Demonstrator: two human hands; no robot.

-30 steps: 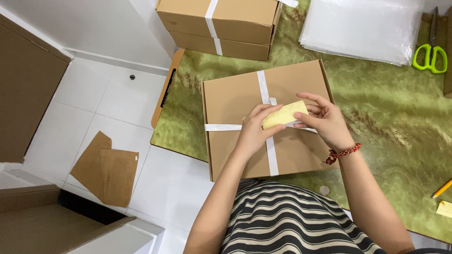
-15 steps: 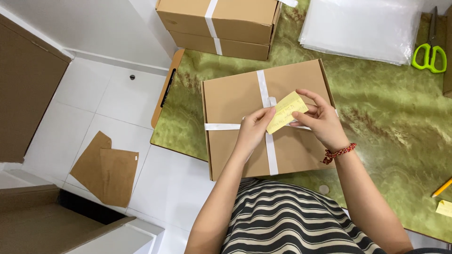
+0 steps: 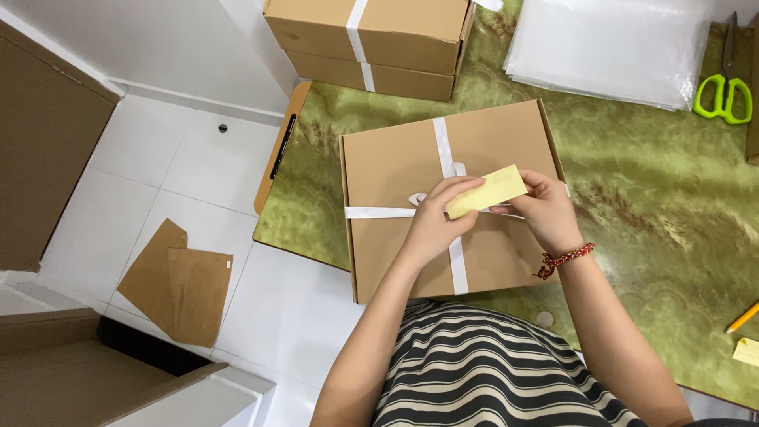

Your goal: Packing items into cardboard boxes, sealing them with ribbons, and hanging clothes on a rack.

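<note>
A flat brown cardboard box (image 3: 395, 166) tied crosswise with white ribbon (image 3: 443, 146) lies on the green marbled table (image 3: 648, 182) in front of me. Both hands hold a pale yellow paper slip (image 3: 489, 190) just above the ribbon's crossing. My left hand (image 3: 439, 221) pinches the slip's left end, with fingers over the ribbon. My right hand (image 3: 549, 209) grips its right end; a red beaded bracelet (image 3: 565, 258) circles that wrist.
Two stacked, ribbon-tied boxes (image 3: 371, 39) stand at the far table edge. A pile of clear plastic bags (image 3: 609, 47) and green-handled scissors (image 3: 723, 91) lie at the far right. A pencil (image 3: 743, 318) and yellow note (image 3: 745, 351) sit near right. Brown paper envelopes (image 3: 178, 281) lie on the white floor.
The yellow slip has risen slightly and turned flatter toward me, both hands shifting with it over the ribbon crossing. The box has not moved.
</note>
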